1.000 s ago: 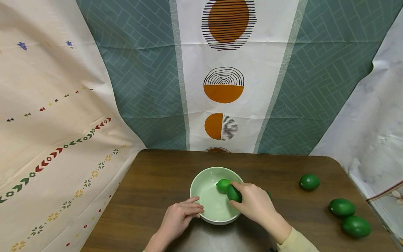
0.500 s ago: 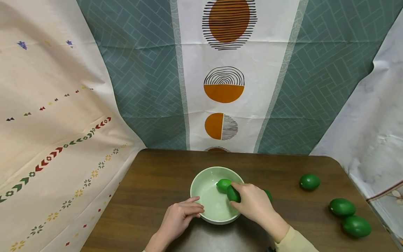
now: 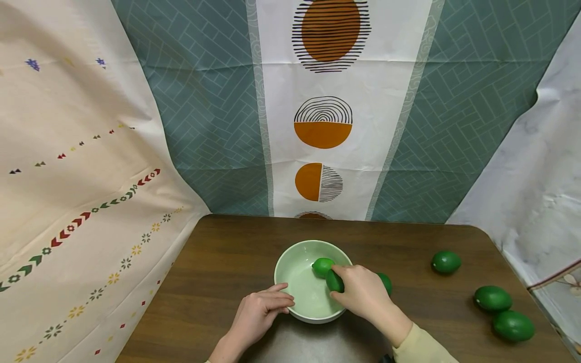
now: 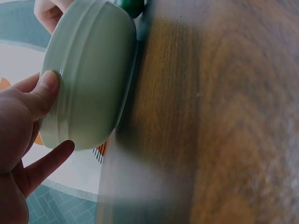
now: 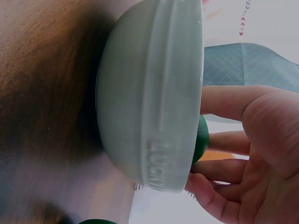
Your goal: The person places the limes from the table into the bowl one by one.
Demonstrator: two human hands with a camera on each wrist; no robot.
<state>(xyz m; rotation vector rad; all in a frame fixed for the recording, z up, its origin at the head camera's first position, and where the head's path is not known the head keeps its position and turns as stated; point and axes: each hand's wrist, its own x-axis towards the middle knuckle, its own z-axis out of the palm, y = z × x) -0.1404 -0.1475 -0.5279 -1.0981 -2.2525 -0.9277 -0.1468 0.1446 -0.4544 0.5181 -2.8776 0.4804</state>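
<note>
A pale green bowl (image 3: 299,295) stands on the wooden table, with a bright green lime (image 3: 322,267) inside it. My left hand (image 3: 260,312) grips the bowl's near left rim; in the left wrist view its thumb (image 4: 48,83) presses the outer wall. At the right side, my right hand (image 3: 363,292) pinches a darker green lime (image 3: 334,281) between thumb and fingers, low inside the bowl's rim. The right wrist view shows this lime (image 5: 201,140) partly hidden behind the bowl wall. Another lime (image 3: 385,283) lies on the table just beyond the right hand, which partly covers it.
On the table's right side lie several things: a lime (image 3: 446,262) toward the back, and a pair of limes, one (image 3: 493,298) just behind the other (image 3: 514,325). Patterned cloths hang behind the table (image 3: 227,262) and along both sides.
My right hand has shifted slightly left with the dark lime, uncovering more of the lime behind it. The left hand and the bowl have stayed in place.
</note>
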